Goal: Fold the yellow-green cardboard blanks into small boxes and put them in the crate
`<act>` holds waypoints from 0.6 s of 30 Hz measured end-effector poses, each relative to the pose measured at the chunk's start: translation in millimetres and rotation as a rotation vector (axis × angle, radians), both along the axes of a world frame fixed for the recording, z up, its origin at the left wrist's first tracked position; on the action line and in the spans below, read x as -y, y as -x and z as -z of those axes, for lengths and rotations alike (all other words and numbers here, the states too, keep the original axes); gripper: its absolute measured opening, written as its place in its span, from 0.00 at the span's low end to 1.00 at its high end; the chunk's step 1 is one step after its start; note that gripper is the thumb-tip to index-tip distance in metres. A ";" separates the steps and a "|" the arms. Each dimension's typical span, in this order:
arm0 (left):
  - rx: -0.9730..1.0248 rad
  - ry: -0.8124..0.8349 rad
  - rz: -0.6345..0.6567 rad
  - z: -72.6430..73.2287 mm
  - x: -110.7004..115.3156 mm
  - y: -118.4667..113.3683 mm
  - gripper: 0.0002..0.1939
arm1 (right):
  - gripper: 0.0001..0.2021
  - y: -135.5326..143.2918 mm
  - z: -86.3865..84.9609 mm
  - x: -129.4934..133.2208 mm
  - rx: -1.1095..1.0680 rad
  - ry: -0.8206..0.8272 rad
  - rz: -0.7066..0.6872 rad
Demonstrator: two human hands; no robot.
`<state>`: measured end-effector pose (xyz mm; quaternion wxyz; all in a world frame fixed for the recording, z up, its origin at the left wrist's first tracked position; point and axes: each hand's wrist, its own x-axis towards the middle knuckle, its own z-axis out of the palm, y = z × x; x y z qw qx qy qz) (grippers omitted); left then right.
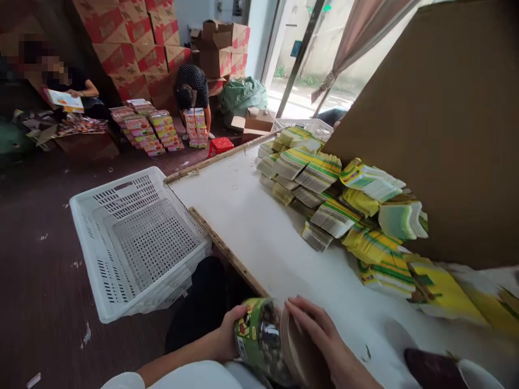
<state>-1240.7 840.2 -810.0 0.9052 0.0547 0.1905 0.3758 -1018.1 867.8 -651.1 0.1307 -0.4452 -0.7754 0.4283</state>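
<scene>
Currently you have the jar (254, 337) at the near side of the scene, tilted, by the near edge of the desk (227, 200). Your left hand (227, 334) is grasping it, its fingers wrapped around the green label. Your right hand (330, 339) lies against the brown disc (292, 346) at the jar's right end, fingers stretched along it and touching; its thumb is hidden, so you cannot tell whether it is clenched there. Small dark pieces show through the jar's clear wall.

On the right of the desk you have yellow-green stacks (320, 173), leaning on one another, with a tall cardboard sheet (430, 124) behind them. Left of the desk stands a white crate (86, 256). On the far left, one person (78, 81) holds a printed box (65, 101); another (194, 78) bends over colourful packs (195, 127), near a red stool (221, 145).
</scene>
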 end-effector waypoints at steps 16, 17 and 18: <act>0.102 -0.019 0.170 -1.0 -17.6 14.6 0.26 | 0.44 -5.8 -27.7 -7.1 -0.021 0.040 -0.085; 0.095 0.001 0.188 0.0 -16.8 14.0 0.27 | 0.45 -8.8 -28.4 -7.0 -0.028 0.032 -0.119; 0.073 0.025 0.191 -0.3 -16.4 13.1 0.28 | 0.44 -11.6 -28.8 -6.9 -0.030 0.031 -0.144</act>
